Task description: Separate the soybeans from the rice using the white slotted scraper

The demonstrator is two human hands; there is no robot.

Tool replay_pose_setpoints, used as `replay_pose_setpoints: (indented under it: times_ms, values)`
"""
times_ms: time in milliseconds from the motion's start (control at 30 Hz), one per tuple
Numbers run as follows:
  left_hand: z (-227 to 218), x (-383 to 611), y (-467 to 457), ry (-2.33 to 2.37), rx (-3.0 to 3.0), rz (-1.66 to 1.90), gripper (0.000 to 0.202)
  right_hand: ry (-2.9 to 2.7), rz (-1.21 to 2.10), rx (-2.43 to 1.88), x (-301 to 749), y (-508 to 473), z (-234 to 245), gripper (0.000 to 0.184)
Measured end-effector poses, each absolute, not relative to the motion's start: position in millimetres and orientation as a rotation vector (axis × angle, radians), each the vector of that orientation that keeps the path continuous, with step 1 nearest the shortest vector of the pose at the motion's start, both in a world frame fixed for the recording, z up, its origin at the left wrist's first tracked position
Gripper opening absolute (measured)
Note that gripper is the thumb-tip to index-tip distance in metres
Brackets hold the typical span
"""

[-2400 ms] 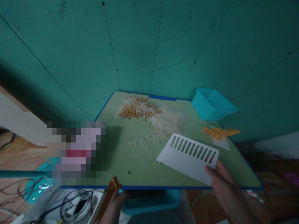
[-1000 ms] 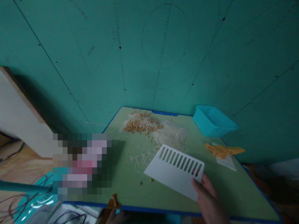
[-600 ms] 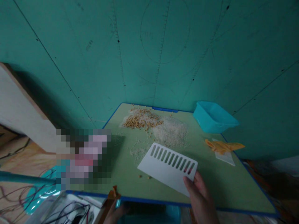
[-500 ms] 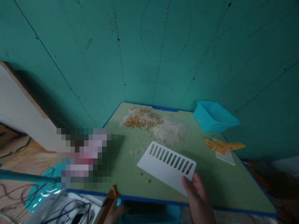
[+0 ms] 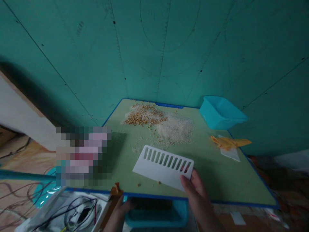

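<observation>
My right hand [image 5: 198,191] is closed around the right end of a white plastic scraper [image 5: 156,172], thumb on top. A row of slots runs along its far edge. The scraper is tilted over the near part of the table, by a few loose soybeans [image 5: 138,185]. Below the table's front edge is a blue plastic bin [image 5: 156,221]. My left hand [image 5: 120,211] grips that bin's left rim, its fingertips blurred and dark. Farther back lie a heap of soybeans [image 5: 137,118] and a pile of white rice-like grains [image 5: 175,129], partly mixed.
On the table's [image 5: 231,190] right side are a turquoise basin [image 5: 217,117] and an orange cloth [image 5: 227,142] over a white sheet [image 5: 230,154]. A pixelated patch hides something at left. A white box of cables [image 5: 79,212] stands at lower left. A green wall rises behind.
My right hand has moved the scraper left and nearer the table's front edge. The view has shifted down, so more of the blue bin shows. My left hand stays at its rim.
</observation>
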State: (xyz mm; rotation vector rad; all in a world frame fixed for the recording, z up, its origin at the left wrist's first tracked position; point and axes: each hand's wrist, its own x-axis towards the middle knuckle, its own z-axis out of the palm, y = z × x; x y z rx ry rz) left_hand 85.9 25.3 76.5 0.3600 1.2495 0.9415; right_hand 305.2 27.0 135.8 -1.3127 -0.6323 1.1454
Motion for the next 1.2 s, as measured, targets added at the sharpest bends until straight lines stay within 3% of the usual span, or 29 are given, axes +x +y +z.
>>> replay_pose_setpoints:
  times_ms: [433,767,1033,1200]
  values:
    - [67,87,22,1.156,0.233,0.895,0.026,-0.623,1.132,-1.269,303,27,138,0.033]
    - [87,97,21,1.092,0.33,0.954,0.025,-0.509,1.135,-1.313,318,28,124,0.041]
    - [56,82,22,1.302,0.389,0.952,0.034,-0.419,1.089,-1.321,310,27,128,0.043]
    - [55,78,22,1.276,0.385,0.992,0.033,-0.383,1.018,-1.333,327,16,130,0.054]
